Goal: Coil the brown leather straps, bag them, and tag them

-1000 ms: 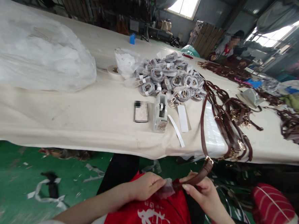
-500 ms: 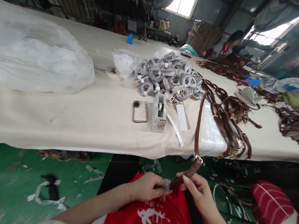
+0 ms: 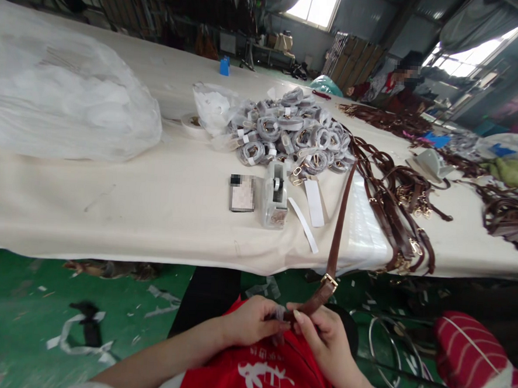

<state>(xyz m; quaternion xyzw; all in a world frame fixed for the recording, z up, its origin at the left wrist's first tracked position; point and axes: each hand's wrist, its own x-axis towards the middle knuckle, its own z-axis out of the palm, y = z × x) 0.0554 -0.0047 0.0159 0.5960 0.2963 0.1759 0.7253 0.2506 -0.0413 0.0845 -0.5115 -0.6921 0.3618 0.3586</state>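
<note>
A brown leather strap [image 3: 336, 239] with a gold buckle runs from the table down to my lap. My right hand [image 3: 321, 332] pinches it below the buckle, thumb on top. Close beside it, my left hand [image 3: 255, 322] is closed around the strap's end, where a bit of clear plastic wrapping [image 3: 280, 313] shows between the fingers. The very tip of the strap is hidden inside that hand. Both hands are held in front of a red apron [image 3: 262, 358], just off the table's near edge.
On the cream table [image 3: 174, 212] stand a tape dispenser [image 3: 275, 198], paper strips [image 3: 314, 203] and a heap of wrapped coiled straps [image 3: 289, 128]. Loose brown straps [image 3: 390, 208] lie to the right, a big plastic bag [image 3: 67, 88] to the left. A person [image 3: 388, 85] works at the far right.
My right hand has slid left along the strap toward my left hand, and the buckle has shifted left and slightly down. My left hand has barely moved.
</note>
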